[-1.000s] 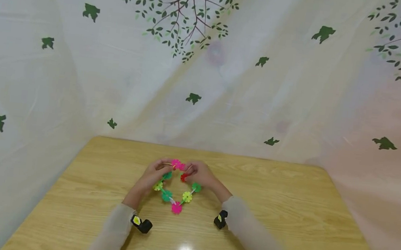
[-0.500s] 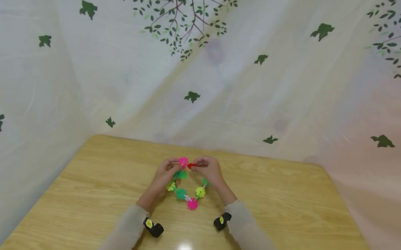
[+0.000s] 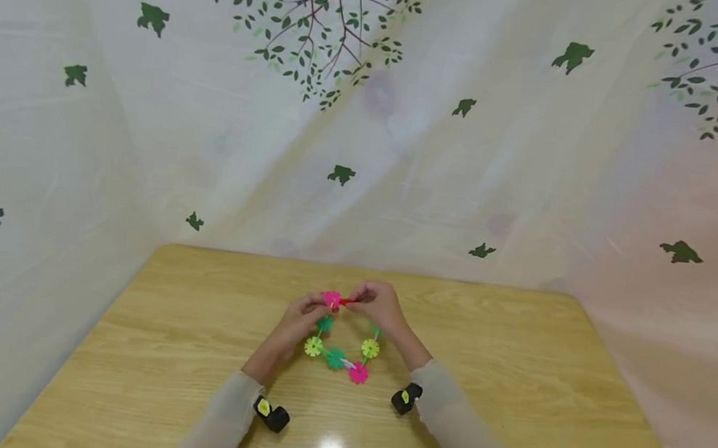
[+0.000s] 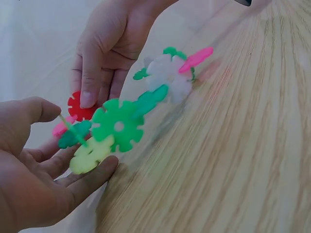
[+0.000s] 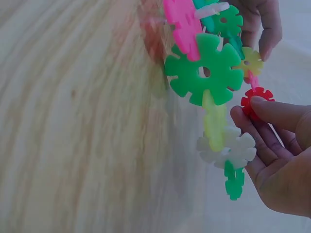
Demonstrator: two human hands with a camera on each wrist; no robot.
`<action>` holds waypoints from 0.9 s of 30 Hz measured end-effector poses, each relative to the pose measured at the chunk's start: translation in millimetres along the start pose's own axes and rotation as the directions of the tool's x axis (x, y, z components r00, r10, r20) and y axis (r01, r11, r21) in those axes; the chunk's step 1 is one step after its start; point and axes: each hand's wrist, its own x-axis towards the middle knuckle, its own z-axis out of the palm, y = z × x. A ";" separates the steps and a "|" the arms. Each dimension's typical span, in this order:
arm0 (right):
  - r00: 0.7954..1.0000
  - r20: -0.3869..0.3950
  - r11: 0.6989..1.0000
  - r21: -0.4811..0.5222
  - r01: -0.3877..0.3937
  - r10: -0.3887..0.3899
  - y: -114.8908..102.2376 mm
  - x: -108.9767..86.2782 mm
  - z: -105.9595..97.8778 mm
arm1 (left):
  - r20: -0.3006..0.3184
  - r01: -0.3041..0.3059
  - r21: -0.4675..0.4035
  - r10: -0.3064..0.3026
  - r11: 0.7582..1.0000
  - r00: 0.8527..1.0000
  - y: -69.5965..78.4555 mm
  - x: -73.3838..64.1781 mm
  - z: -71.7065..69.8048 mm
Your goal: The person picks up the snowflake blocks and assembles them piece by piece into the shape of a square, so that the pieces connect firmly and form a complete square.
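Observation:
A chain of notched plastic snowflake discs [image 3: 335, 358] in green, yellow, white and pink curves in an open loop over the table. My left hand [image 3: 297, 323] holds one end of it, fingers around a pink disc [image 3: 332, 299] and the teal and yellow discs beside it. My right hand [image 3: 383, 310] pinches a red disc [image 5: 262, 92] between thumb and fingers, edge to edge with the pink one. In the right wrist view, a green disc [image 5: 234, 182] hangs at the chain's other end, past a white disc [image 5: 238, 150], near the right hand.
The wooden table [image 3: 513, 386] spreads around the hands, its far edge close behind them. A white curtain [image 3: 263, 134] printed with leaves and birds hangs behind it. A small black camera [image 3: 273, 416] sits on the left wrist, another black camera [image 3: 405, 398] on the right.
The right hand has turned the red disc up and brought it against the pink disc. The left hand has shifted right with the chain, whose loop has moved right too.

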 end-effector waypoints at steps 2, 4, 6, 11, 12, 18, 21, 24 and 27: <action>0.999 0.030 1.000 -0.016 0.014 -0.013 0.5 -1.6 -1.3 | -0.019 -0.004 0.026 0.005 1.000 1.000 -1.3 -1.1 -1.2; 0.998 0.066 1.000 -0.018 0.023 -0.022 0.6 -2.7 -2.0 | -0.032 -0.002 0.039 0.003 0.999 0.999 -2.5 -1.9 -3.7; 0.994 0.105 0.999 -0.011 0.037 -0.035 0.5 -3.2 -2.1 | -0.036 0.000 0.056 0.002 0.998 0.999 -2.7 -3.1 -7.3; 0.979 0.197 0.999 -0.001 0.050 -0.049 -1.8 -3.3 -1.5 | -0.015 0.031 0.048 -0.030 0.998 0.999 -2.2 -4.6 -16.1; 0.976 0.210 0.999 -0.004 0.052 -0.049 -2.2 -3.4 -1.3 | -0.009 0.041 0.036 -0.041 0.999 0.999 -2.1 -4.6 -17.1; 0.966 0.258 0.998 -0.050 0.029 -0.015 -4.7 -5.7 0.3 | 0.035 0.049 0.008 -0.050 0.999 0.998 -1.7 -5.3 -22.0; 0.961 0.276 0.997 -0.075 0.024 -0.003 -5.0 -8.5 1.7 | 0.063 0.053 0.011 -0.053 0.999 0.997 -3.0 -6.3 -22.4; 0.959 0.284 0.996 -0.078 0.038 -0.014 -6.0 -10.9 2.7 | 0.086 0.050 0.029 -0.053 0.998 0.995 -3.5 -7.0 -21.8; 0.954 0.295 0.995 -0.072 0.069 -0.044 -6.1 -10.8 3.1 | 0.102 0.041 0.044 -0.045 0.998 0.994 -3.0 -6.7 -21.9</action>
